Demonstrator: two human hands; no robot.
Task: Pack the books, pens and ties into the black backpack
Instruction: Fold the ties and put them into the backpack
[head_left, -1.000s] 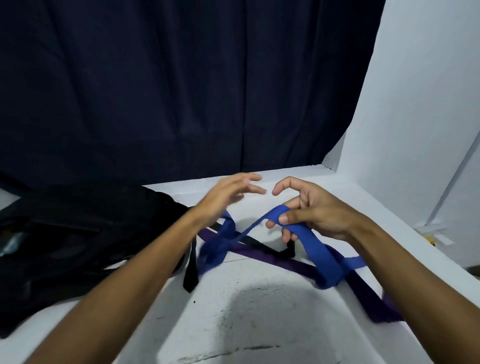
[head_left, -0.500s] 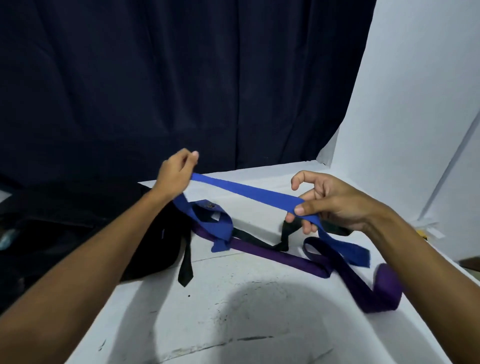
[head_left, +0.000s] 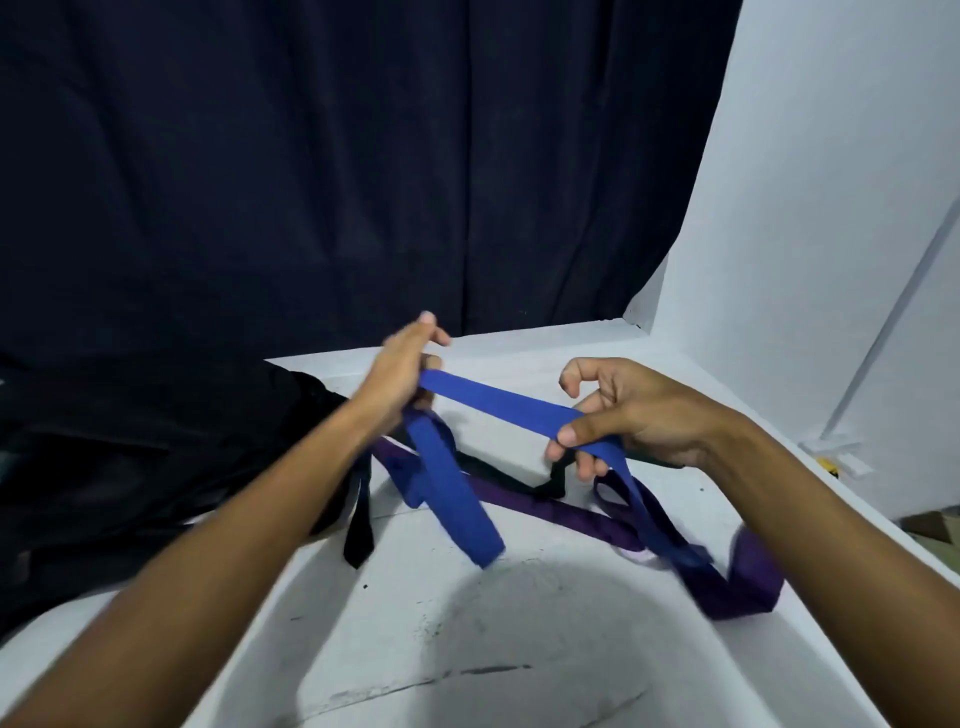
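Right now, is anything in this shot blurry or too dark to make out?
In the head view, the loose end of the blue tie and the left hand are smeared by motion; the black backpack melts into the dark curtain; a soft rounded shadow lies across the near part of the white table.

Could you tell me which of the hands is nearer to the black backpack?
Left. The left hand holds the blue tie just beside the backpack; the right hand pinches it farther right.

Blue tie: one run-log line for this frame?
left hand: holds blue tie | right hand: pinches it | purple tie, black tie: on table
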